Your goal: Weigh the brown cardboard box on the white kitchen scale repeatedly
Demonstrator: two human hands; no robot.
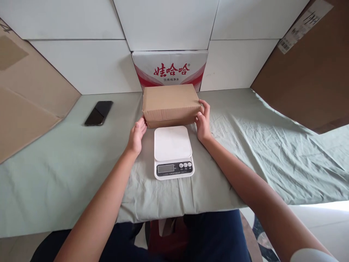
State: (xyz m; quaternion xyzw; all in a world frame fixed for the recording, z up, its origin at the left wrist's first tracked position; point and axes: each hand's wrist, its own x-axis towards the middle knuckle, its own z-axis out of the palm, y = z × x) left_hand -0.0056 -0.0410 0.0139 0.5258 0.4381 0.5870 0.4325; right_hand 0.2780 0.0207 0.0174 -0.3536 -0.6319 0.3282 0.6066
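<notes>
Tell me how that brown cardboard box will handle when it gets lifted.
The cardboard box looks stiff, its edges crisp. Flat and wide, it seems unlikely to tip or roll. With left hand and right hand at its ends, the matte sides should grip well.

White panelled wall (169,22) behind; table under creased pale green cloth (272,153); brown cardboard sheets (313,72) lean at both sides.

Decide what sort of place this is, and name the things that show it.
Probably a makeshift parcel-weighing or packing station: a digital scale on a cloth-covered table, a brown cardboard box between both hands, and cartons stacked around.
</notes>
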